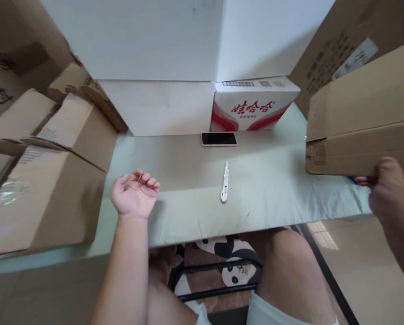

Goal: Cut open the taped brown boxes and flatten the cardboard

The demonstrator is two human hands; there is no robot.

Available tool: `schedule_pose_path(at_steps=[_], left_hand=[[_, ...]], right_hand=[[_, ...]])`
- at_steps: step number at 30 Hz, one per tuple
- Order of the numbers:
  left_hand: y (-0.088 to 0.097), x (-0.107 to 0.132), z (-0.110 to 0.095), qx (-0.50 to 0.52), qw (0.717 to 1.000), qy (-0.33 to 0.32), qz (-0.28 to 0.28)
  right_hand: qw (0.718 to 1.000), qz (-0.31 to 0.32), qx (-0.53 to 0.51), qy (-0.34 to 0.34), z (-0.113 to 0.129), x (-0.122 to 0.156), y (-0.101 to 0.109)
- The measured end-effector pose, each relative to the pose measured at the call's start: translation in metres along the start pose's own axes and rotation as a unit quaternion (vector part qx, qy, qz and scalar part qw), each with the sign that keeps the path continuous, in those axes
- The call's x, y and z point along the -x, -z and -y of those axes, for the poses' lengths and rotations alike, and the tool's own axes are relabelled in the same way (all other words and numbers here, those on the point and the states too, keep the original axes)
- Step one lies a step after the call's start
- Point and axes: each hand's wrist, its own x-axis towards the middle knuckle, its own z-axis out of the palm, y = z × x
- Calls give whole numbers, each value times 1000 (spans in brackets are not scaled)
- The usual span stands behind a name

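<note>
At the right, my right hand [389, 189] is closed on the lower edge of a folded brown cardboard box [364, 153]; the thumb is on the near face and the other fingers are mostly hidden. My left hand [136, 194] is raised palm up over the left part of the table, its fingers loosely curled and apart. A small thin dark line shows by its fingers, too small to name. Between my hands a white utility knife [225, 183] lies on the pale green cloth. A phone [218, 139] with a dark screen lies farther back.
Several brown cardboard boxes [83, 180] stand at the left. White boxes [158, 108] form a wall at the back, beside a white and red printed carton [252, 108]. The cloth-covered table's [188, 221] front edge runs above my knees. A large brown carton [344, 49] stands back right.
</note>
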Motion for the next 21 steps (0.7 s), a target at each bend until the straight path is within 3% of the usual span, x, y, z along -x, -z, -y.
schedule_pose_path(at_steps=[3, 6, 8, 11, 14, 17, 19, 21], left_hand=[[-5, -3, 3, -7, 1000, -3, -13], [-11, -4, 9, -10, 1000, 2, -19], [-14, -5, 13, -10, 1000, 6, -20], [-17, -6, 18, -11, 1000, 12, -19], [-18, -7, 17, -10, 1000, 13, -21], [-15, -8, 12, 0, 1000, 6, -27], [-12, -8, 7, 9, 1000, 2, -22], [-8, -7, 2, 18, 1000, 0, -11]], right_hand=[[995, -9, 72, 71, -11, -7, 2], [994, 4, 96, 53, -23, -19, 0], [993, 4, 110, 29, -25, -32, -12], [993, 35, 113, -24, -18, -57, -49], [977, 155, 105, -106, -6, -70, -92], [946, 249, 141, -152, 5, -52, -117], [921, 327, 156, -141, 18, -23, -121], [884, 434, 166, -47, 38, 16, -118]])
